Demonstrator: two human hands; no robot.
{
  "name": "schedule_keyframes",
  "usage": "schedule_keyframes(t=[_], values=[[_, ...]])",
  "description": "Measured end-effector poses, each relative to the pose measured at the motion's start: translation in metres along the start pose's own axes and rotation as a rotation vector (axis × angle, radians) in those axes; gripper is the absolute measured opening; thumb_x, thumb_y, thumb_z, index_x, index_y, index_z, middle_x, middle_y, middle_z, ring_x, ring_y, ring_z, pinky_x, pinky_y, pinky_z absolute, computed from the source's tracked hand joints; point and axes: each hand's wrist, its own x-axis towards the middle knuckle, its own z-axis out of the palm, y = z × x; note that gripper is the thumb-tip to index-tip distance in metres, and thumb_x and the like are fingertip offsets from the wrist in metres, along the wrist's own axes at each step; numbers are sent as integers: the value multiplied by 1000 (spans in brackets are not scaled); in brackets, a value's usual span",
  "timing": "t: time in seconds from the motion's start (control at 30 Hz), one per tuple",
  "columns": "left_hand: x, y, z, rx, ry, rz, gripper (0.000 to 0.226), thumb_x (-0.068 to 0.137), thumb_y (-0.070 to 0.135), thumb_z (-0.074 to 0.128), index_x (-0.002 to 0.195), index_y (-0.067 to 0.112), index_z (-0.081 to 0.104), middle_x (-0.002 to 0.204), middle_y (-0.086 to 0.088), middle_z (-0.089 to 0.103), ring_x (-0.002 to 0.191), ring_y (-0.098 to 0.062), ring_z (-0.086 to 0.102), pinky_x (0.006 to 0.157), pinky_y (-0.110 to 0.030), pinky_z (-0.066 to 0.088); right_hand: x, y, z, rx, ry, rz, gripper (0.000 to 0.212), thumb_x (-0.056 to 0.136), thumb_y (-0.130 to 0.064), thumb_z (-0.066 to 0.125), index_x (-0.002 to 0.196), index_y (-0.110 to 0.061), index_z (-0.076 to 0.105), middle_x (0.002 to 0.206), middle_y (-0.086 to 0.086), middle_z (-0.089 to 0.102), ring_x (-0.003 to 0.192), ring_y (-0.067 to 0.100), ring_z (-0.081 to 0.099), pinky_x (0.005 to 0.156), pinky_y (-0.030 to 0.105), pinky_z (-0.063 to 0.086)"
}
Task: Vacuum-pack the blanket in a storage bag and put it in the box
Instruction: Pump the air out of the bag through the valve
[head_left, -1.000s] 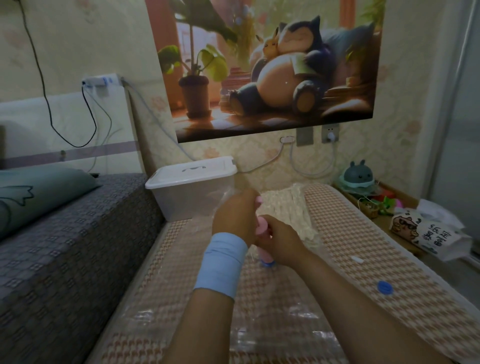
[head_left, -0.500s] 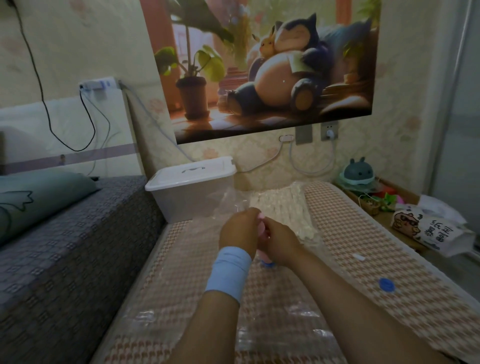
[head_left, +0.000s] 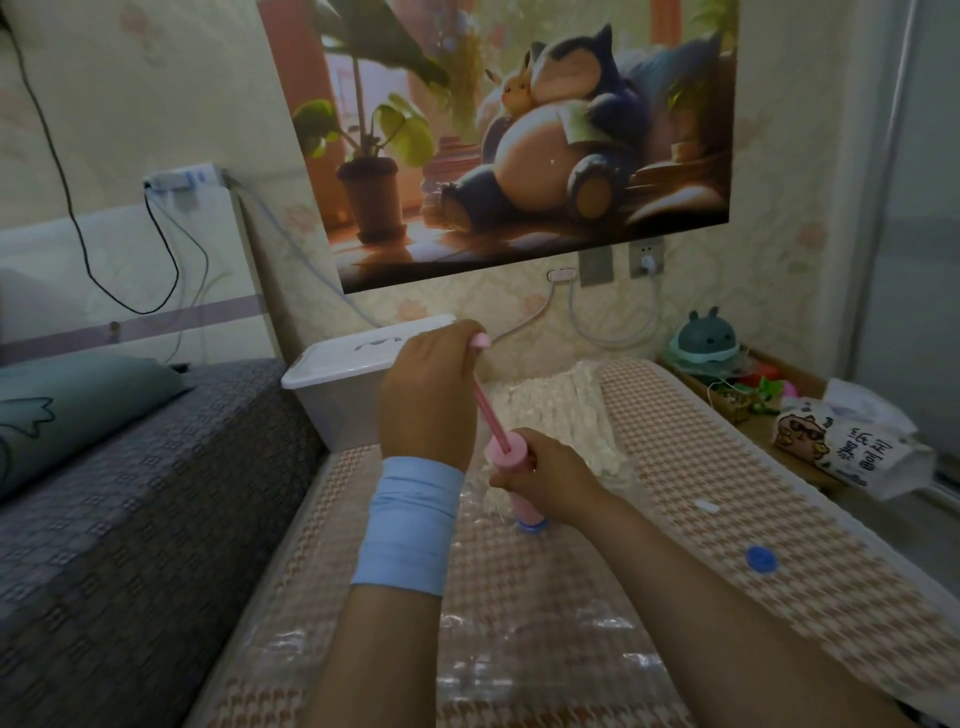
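While the storage bag (head_left: 519, 639) lies flat on the bed (head_left: 701, 457), slick floppy film, right hand (head_left: 550, 480) clamps the pump barrel (head_left: 511, 456) on its valve (head_left: 531, 526), left hand (head_left: 426, 395) grips the raised plunger (head_left: 491, 415). Blanket (head_left: 550, 410) inside: likely soft, light; lift by bag edges. Box (head_left: 337, 410) beyond, lid (head_left: 358, 353) on, blocks loading.

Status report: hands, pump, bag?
Left hand grips plunger handle of pink plastic hand pump, rod out. Right hand holds barrel on valve of clear plastic storage bag. Translucent lidded box shut behind.

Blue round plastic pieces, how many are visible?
2: a loose blue plastic cap on the checked mat, right; a blue ring under the pink pump. More may be hidden.
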Motion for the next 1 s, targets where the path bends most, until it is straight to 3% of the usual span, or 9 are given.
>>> schedule_keyframes(t=[0.07,0.17,0.23,0.33,0.4,0.6,0.77,0.83,1.0], values=[[-15,-7,18,-17,-109,-71,21,96,26,52,100,15,69,91,-3,70,85,-20,64,77,-23,45,1,0,3,-33,-11,-16,43,76,-39,81,114,-31,62,104,-11,68,95,12,62,84,31,50],[-40,-12,43,-41,-621,-300,26,100,32,44,108,19,66,101,-7,68,91,-26,63,78,-29,47,0,-2,6,-81,-13,-33,42,78,-47,76,114,-31,62,103,-10,70,91,12,64,80,32,52],[-47,-9,50,-29,-774,-357,27,99,31,44,107,17,65,102,-9,68,91,-27,62,74,-26,41,-2,-3,7,-78,-11,-46,47,78,-53,73,118,-31,62,104,-9,71,92,12,65,80,31,52],[-41,-4,45,-1,-774,-332,24,99,28,46,107,15,64,104,-9,68,92,-26,62,73,-24,38,-7,-3,5,-52,14,-63,61,66,-67,63,116,-33,62,99,-13,69,90,9,65,74,27,48],[-30,0,34,23,-740,-285,19,97,26,49,109,19,63,106,-6,66,95,-26,62,77,-25,41,-6,-2,2,-48,20,-54,50,70,-60,69,111,-32,63,97,-13,70,88,10,65,74,29,48],[20,12,-20,42,-256,-109,22,100,32,45,104,22,65,91,3,67,82,-19,62,76,-30,46,-1,-2,-5,-15,9,-9,47,75,-41,79,118,-35,61,108,-15,67,98,10,62,88,31,50],[12,11,-4,-13,-134,-109,24,99,31,48,102,18,68,92,0,70,84,-20,63,71,-22,37,-1,1,-1,16,-15,11,44,76,-37,80,115,-35,60,108,-13,66,100,11,61,91,31,49],[2,3,10,-19,-222,-156,24,99,32,48,104,19,68,93,-1,70,86,-21,63,73,-24,39,-2,2,2,14,-6,0,42,76,-36,81,113,-33,61,106,-12,67,98,12,62,88,31,50],[-36,-3,45,-14,-758,-355,26,100,30,44,112,22,65,107,-7,68,95,-24,62,79,-25,41,-6,-3,3,-6,-6,-42,34,83,-42,73,114,-32,62,104,-8,70,93,12,64,77,29,49]])
